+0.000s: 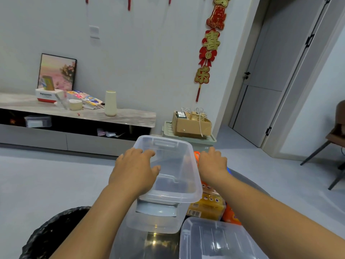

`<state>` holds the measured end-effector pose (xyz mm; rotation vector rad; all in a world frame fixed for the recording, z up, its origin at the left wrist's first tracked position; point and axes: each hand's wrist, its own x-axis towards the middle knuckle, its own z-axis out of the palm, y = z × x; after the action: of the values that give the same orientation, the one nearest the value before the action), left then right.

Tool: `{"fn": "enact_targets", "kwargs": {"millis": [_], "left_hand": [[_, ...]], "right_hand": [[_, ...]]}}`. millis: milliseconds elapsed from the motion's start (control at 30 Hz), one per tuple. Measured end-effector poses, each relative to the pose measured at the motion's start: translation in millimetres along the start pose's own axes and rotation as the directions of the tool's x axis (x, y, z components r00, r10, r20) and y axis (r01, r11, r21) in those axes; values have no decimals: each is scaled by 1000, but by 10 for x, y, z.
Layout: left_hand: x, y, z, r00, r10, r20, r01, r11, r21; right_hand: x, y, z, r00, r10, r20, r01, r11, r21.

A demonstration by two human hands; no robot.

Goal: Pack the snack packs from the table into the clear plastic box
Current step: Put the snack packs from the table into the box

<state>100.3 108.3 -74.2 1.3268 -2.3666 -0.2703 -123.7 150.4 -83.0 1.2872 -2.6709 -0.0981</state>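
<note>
The clear plastic box (173,186) is in the middle of the view, open at the top, with nothing inside it. My left hand (134,169) grips its left rim, thumb inside and fingers over the edge. My right hand (212,163) is at its right side, next to the rim; whether its fingers grip the wall is hidden. Orange and yellow snack packs (207,204) lie on the dark table to the right of the box, partly behind my right forearm. The clear lid (220,240) lies flat at the lower right.
A dark round table (160,243) carries everything. A black woven seat or basket (56,230) is at the lower left. Beyond are a grey floor, a low TV cabinet (74,128), a cardboard box on a green bin (190,126), a door and a chair (332,139).
</note>
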Motion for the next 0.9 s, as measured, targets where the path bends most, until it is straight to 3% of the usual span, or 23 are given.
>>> {"fn": "enact_targets", "kwargs": {"millis": [100,233,400,500,567,667,733,833,900], "left_hand": [[-18,27,-9,999,-29,24,30,998,-49],[-3,17,46,999,-32,13,33,994,-108],[30,-9,87,999,-38,-12,36,990,-138],[42,-18,67,999,-27,-34,21,986,-166],[56,-14,62,997,-48,-61,36,982,-186],[107,-38,71,992,-83,-92,57,966,-251],[150,-67,96,992,-59,-108,27,960,-278],[172,-61,116,994,-34,-99,11,974,-226],[161,-47,99,995,-46,-87,26,976,-215]], "right_hand": [[-79,-46,-18,995,-81,-51,72,983,-169],[-80,-18,-50,1000,-6,-27,6,1000,-17],[-21,-37,-14,996,63,59,-65,997,46],[64,40,-240,991,123,62,-133,969,209],[128,79,-564,986,165,-23,-150,940,305],[217,-58,-1098,992,89,-89,-21,814,581],[191,-263,-1307,998,-54,-35,64,768,637],[53,-657,-1205,952,-232,199,147,919,366],[30,-930,-860,884,-224,410,125,959,254]]}}
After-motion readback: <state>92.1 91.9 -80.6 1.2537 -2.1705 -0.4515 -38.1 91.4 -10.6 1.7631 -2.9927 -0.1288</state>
